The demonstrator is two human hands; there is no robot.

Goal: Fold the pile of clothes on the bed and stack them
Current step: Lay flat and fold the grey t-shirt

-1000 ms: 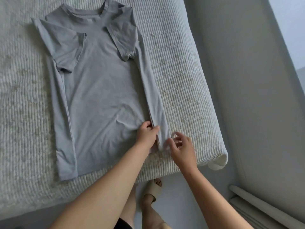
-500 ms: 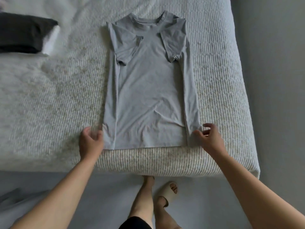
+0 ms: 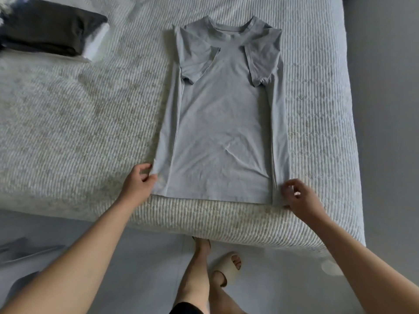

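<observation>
Grey T-shirt was laid flat on the bed, long axis running away from the body. Hem corners were pinched by left hand and right hand, equally near.

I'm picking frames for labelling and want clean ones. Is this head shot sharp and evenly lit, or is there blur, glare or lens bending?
Head view: soft, even light, no glare, only faint shadows beside the T-shirt. The folded dark clothes at the top left corner are smeared. The bed edge bows, showing wide-angle bending. The left hand and right hand look slightly soft.
</observation>
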